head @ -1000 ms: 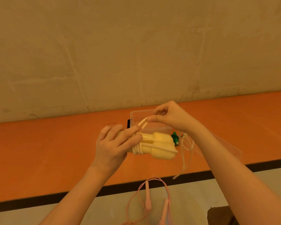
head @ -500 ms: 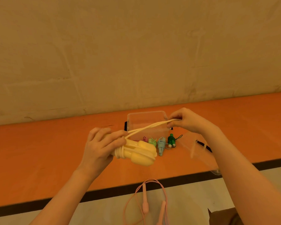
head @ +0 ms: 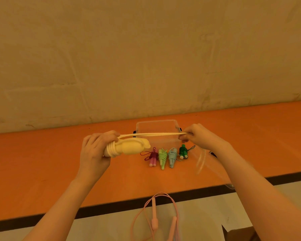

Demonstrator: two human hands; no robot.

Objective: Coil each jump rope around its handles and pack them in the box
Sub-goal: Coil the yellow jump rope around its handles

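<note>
Yellow jump rope (head: 127, 148) | our left hand (head: 94, 150) grips its part-wrapped handles above the table (head: 42, 162), right hand (head: 198, 136) pinches the taut cord | four coiled ropes (head: 169, 156) wait beside the empty box (head: 156, 129) | pink rope (head: 156, 218) uncoiled | we judge about halfway

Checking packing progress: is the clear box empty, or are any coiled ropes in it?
Empty, as far as it shows. Through the clear box only orange table shows; the four coiled ropes lie on the table in front of it.
</note>
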